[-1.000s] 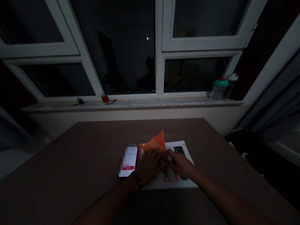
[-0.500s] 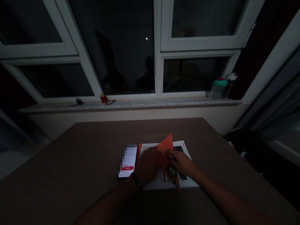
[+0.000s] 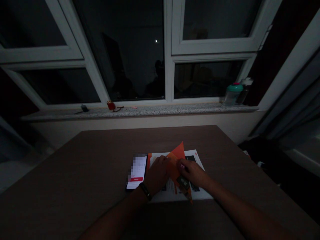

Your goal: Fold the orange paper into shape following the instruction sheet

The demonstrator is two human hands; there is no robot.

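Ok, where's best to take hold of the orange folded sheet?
Probably the raised tip of the orange folded sheet, coming from the far side: it stands up off the white printed sheet, clear of the left hand and right hand near its base.

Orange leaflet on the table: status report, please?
Left hand on the leaflet. Right hand at its raised orange flap. Lit phone beside it.

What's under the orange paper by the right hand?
The orange paper sits over a white printed leaflet on the table. The part of the leaflet directly beneath it is covered and cannot be seen.
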